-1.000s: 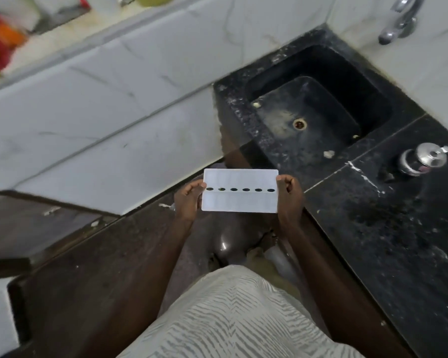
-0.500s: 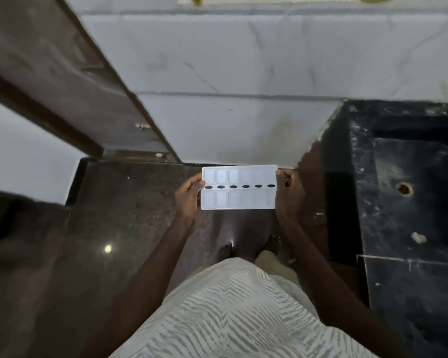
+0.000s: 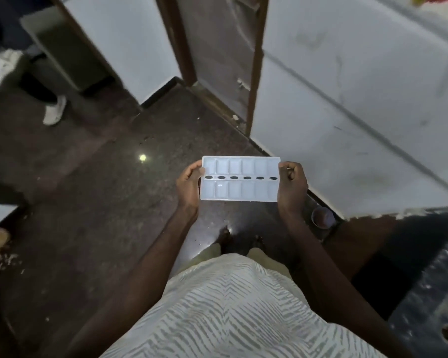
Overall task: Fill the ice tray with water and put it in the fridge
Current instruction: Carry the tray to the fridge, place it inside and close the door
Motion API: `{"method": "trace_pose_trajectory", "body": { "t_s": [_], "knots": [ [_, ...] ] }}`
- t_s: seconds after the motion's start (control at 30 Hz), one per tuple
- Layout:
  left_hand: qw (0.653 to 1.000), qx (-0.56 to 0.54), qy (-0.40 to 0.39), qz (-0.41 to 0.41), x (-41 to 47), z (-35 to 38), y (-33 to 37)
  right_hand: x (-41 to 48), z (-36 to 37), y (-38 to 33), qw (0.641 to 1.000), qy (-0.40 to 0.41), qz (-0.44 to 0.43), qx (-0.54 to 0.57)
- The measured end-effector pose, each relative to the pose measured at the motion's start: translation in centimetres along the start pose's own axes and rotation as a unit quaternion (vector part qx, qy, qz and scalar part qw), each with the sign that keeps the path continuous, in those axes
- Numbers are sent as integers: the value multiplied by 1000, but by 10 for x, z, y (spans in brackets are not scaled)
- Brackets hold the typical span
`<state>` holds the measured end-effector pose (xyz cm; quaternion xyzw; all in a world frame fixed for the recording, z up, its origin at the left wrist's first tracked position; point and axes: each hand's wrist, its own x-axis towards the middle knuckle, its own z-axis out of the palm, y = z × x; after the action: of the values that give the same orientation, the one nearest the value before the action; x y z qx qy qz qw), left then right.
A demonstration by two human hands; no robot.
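I hold a white plastic ice tray (image 3: 239, 188) level in front of me, over the dark floor. It has two rows of compartments and a line of dark oval holes down its middle. My left hand (image 3: 189, 186) grips its left end and my right hand (image 3: 291, 187) grips its right end. The black sink (image 3: 435, 313) lies at the bottom right, behind my right arm, with only its corner and drain showing. No fridge is in view.
A white tiled wall (image 3: 347, 112) runs along the right. A brown door frame (image 3: 254, 73) stands ahead. Another person's legs and white shoes (image 3: 53, 112) are at the far left. A small round cup (image 3: 322, 218) sits on the floor by the wall.
The view has swung left, away from the sink toward the doorway and open floor. The tray has stayed in both hands, held level in front of me.
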<state>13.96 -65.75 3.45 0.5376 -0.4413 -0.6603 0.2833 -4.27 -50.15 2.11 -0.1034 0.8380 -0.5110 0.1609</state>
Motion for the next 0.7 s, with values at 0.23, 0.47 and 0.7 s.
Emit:
{"method": "trace_pose_trajectory", "body": {
  "t_s": [0.23, 0.47, 0.7],
  "knots": [
    [985, -86, 152, 12, -12, -19, -8, 20, 40, -16, 993, -101, -56, -36],
    [951, -138, 277, 25, -25, -20, -14, 28, 61, -28, 976, -184, -103, -50],
    [925, -170, 338, 27, -41, -27, -26, 32, 78, -45, 949, -272, -129, -92]
  ]
}}
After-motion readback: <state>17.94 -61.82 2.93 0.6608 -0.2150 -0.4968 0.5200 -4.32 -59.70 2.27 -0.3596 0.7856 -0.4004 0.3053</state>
